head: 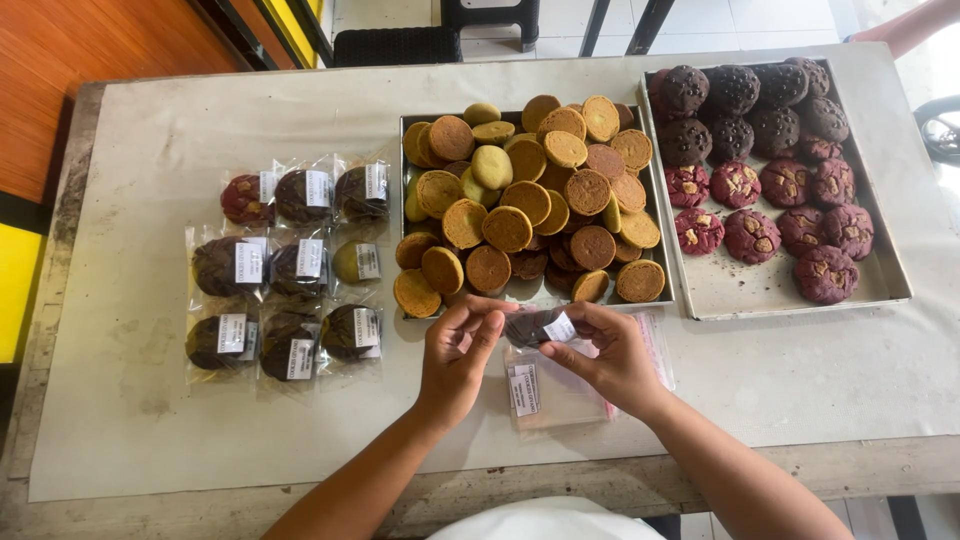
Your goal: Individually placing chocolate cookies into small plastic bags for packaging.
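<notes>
From my remote view, the left hand (455,355) and right hand (610,355) together pinched a dark cookie in a clear labelled bag (535,326) at table centre, fingers of both clenched on its edges. A stack of empty labelled bags (540,392) lay just beneath at six o'clock. The tray of golden and brown cookies (530,205) sat at twelve o'clock, the tray of dark and red cookies (765,170) at two, nine bagged cookies (290,265) at nine.
</notes>
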